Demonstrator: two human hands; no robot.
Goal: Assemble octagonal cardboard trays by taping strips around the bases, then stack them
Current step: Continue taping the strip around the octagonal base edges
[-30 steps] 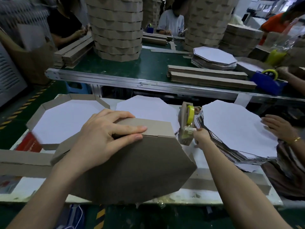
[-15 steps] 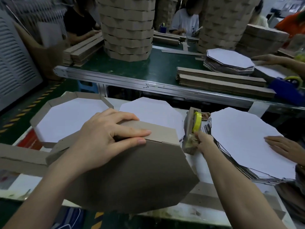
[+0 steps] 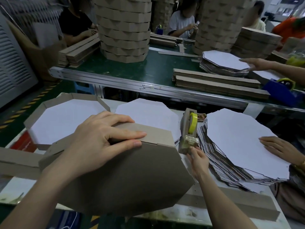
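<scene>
Spanning 12 o'clock: green belt [image 3: 156, 71] carrying tall tray stacks [image 3: 123, 30]. Tray [image 3: 132, 179] at 6 o'clock on white table [image 3: 18, 187], tilted, brown underside up. Base pile [image 3: 239, 146] at tray's 3 o'clock, other person's hand [image 3: 280, 149] flat on it. Finished tray [image 3: 66, 119] at 10 o'clock, white side up. Left hand [image 3: 99, 142] on tray's 12 o'clock edge, fingers spread nearly straight, pressing strip [image 3: 156, 134] to base. Right hand [image 3: 198, 161] at tray's 2 o'clock, fingertips touching dispenser [image 3: 188, 129] front; whether pinching tape, cannot tell.
</scene>
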